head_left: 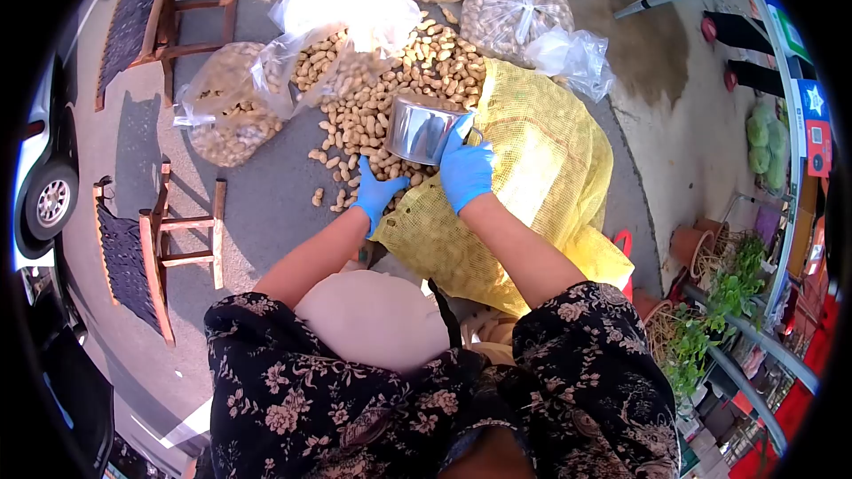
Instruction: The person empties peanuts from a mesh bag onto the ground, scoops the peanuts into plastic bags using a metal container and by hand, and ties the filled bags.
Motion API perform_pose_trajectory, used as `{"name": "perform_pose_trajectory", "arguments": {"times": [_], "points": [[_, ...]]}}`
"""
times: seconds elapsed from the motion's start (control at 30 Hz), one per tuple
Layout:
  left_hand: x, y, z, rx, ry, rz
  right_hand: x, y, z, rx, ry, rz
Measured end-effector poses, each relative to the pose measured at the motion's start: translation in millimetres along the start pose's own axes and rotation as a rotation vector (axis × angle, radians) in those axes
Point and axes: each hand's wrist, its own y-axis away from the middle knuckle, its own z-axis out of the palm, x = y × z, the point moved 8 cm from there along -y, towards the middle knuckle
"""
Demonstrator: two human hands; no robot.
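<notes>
Both my hands wear blue gloves. My right hand [467,167] is wrapped round the handle of a shiny metal cup [421,129], which lies tilted against a heap of unshelled peanuts [362,115]. My left hand [379,192] reaches to the near edge of the heap, its thumb and fingers spread, with loose peanuts beside it. A yellow mesh sack [541,160] lies under and to the right of my right hand, its near part stretching below the cup. What the cup contains is hidden.
Clear bags of peanuts [235,111] [516,11] stand left and behind the heap. Two wooden stools [191,223] with woven seats are at the left, near a parked car [53,200]. Potted plants [688,346] and a metal frame are at the right, where a person's legs [750,31] show.
</notes>
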Motion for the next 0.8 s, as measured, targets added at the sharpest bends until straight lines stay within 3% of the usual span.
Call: {"name": "perform_pose_trajectory", "arguments": {"times": [0.13, 0.23, 0.27, 0.33, 0.43, 0.47, 0.57, 0.63, 0.67, 0.8], "points": [[-4.4, 1.0, 2.8, -0.015, 0.034, 0.002, 3.9, 13.3, -2.8, -0.038, 0.009, -0.032], [5.2, 2.7, 6.9, -0.035, -0.043, 0.007, 24.3, -2.2, 6.0, 0.052, -0.187, -0.019], [12.3, 5.6, 8.6, -0.038, -0.067, 0.004, 32.7, -9.5, 12.9, -0.065, -0.273, -0.006], [20.5, 17.5, 10.7, -0.068, -0.088, -0.009, 36.4, -31.4, 12.8, 0.054, -0.123, -0.070], [-25.6, -12.5, -1.2, 0.038, -0.416, 0.025, 34.0, -57.1, -26.4, 0.247, 0.070, -0.135], [-32.5, -12.7, 0.4, 0.016, -0.398, 0.026, 37.7, -66.6, -26.6, 0.295, 0.088, -0.131], [-39.6, 13.3, 11.2, -0.129, -0.058, -0.257, 47.6, -70.5, -8.8, 0.214, 0.055, -0.024], [-45.0, 22.6, 14.4, -0.131, 0.056, -0.354, 33.3, -46.7, 4.0, 0.237, 0.054, -0.105], [-47.3, 26.3, 16.7, -0.135, 0.111, -0.403, 27.8, -33.0, 13.9, 0.252, -0.091, -0.119], [-22.9, 45.1, 30.7, -0.118, 0.406, -0.453, 19.4, 3.7, 24.2, 0.142, -0.245, -0.117]]}}
